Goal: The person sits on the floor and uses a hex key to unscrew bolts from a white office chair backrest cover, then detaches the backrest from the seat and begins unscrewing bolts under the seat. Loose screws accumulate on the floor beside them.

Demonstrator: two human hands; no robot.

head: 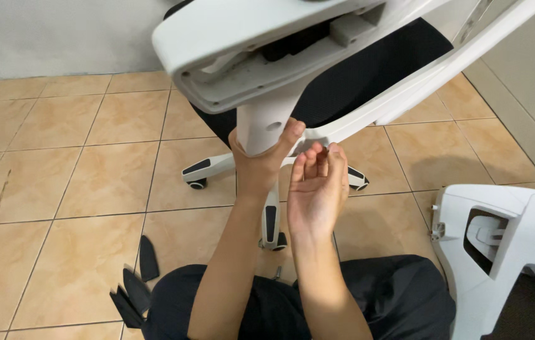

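A white office chair with black mesh is tipped over in front of me, its white armrest pad up top. My left hand is wrapped around the white armrest post from below. My right hand is palm toward me beside it, fingers curled together with their tips at the edge of the white seat frame. Whether those fingertips pinch something small is hidden.
The chair's white star base with black castors lies on the tan tile floor behind my hands. A separate white chair part lies at the right. Several black plastic pieces sit by my left knee. Walls stand behind and at the right.
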